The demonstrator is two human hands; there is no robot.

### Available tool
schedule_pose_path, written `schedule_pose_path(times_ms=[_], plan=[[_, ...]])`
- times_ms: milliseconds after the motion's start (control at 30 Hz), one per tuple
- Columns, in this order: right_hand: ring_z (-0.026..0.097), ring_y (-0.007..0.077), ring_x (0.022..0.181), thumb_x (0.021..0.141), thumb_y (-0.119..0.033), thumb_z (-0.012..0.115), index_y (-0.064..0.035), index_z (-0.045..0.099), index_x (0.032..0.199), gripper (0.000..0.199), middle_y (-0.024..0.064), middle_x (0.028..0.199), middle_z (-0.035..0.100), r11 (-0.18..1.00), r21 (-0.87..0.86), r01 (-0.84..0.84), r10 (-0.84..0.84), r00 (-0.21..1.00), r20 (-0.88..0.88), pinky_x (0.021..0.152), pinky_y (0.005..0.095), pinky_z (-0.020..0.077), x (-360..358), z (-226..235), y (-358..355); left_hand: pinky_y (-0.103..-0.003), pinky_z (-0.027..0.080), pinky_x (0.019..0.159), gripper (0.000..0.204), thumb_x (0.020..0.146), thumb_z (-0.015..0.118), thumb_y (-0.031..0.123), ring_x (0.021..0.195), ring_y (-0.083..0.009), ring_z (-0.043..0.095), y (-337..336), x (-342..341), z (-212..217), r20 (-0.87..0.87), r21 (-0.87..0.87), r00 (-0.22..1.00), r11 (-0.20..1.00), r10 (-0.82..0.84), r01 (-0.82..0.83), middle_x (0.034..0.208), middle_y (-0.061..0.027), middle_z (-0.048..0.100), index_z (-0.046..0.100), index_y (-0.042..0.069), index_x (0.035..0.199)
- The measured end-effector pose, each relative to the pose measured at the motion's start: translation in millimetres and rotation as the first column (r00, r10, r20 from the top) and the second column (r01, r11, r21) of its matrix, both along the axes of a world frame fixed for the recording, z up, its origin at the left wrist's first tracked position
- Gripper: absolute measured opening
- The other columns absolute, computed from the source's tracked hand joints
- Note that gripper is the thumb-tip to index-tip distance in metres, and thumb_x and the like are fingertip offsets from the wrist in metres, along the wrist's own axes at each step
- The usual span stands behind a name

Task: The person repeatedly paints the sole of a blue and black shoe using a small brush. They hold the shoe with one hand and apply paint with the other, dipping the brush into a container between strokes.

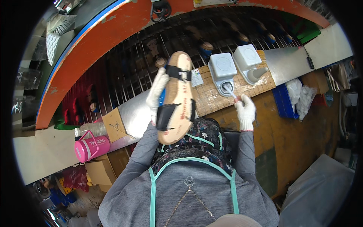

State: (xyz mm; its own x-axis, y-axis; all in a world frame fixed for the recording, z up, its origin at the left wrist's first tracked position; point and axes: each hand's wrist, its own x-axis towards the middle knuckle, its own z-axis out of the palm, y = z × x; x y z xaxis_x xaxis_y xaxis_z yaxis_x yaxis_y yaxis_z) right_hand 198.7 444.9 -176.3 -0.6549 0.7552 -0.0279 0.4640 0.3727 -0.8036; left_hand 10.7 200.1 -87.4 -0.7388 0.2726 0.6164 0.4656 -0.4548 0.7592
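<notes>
My left hand point(156, 90), in a white knitted glove, grips a sandal on a blue shoe last point(180, 94) from its left side. The sole side faces up, pale tan with red print, and black straps wrap over its edges. My gloved right hand point(245, 112) pinches a slim brush point(231, 91) with a pale handle. The brush's far end reaches into the round cup at the front of a white dispenser pot point(222, 67). Beside it to the right stands a second white pot point(247, 58), with a grey-beige cone-shaped piece point(258, 73) at its front.
Both pots stand on a tape-covered board point(211, 104) on the metal ledge. Beyond it, a rack of metal rods point(140, 49) carries several sandals on lasts under an orange frame point(87, 49). A pink jug point(92, 147) and clear bottle point(92, 129) are at left; a blue bin point(283, 100) is at right.
</notes>
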Motion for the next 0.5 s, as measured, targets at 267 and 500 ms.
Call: schedule_pose_path(times_ms=[267,500], plan=[[0.061,0.0207,0.094,0.074,-0.001,0.082,-0.0043,0.078,0.100,0.027,0.0088,0.101,0.069,0.865,0.502,0.001,0.270,0.842,-0.467,0.082,0.0306,0.0497,-21.6,171.6,-48.6,-0.056,0.042,0.110,0.036,0.081,0.073,0.007,0.121,-0.0402,0.063,8.7,-21.9,31.3,-0.674,-0.014,0.621,0.833,0.401,-0.553,0.124,-0.0223,0.067,0.062,0.008,0.116],[0.059,0.0135,0.086,0.085,-0.006,0.078,0.0018,0.075,0.100,0.017,0.0049,0.099,0.063,0.949,-0.015,-0.315,0.254,0.793,-0.554,0.074,0.0251,0.0471,-46.6,167.1,-98.7,-0.064,0.037,0.109,0.044,0.074,0.075,0.011,0.121,-0.0431,0.061,-16.1,-12.2,49.3,-0.775,-0.065,0.535,0.800,0.337,-0.597,0.124,-0.0230,0.065,0.057,0.009,0.114]])
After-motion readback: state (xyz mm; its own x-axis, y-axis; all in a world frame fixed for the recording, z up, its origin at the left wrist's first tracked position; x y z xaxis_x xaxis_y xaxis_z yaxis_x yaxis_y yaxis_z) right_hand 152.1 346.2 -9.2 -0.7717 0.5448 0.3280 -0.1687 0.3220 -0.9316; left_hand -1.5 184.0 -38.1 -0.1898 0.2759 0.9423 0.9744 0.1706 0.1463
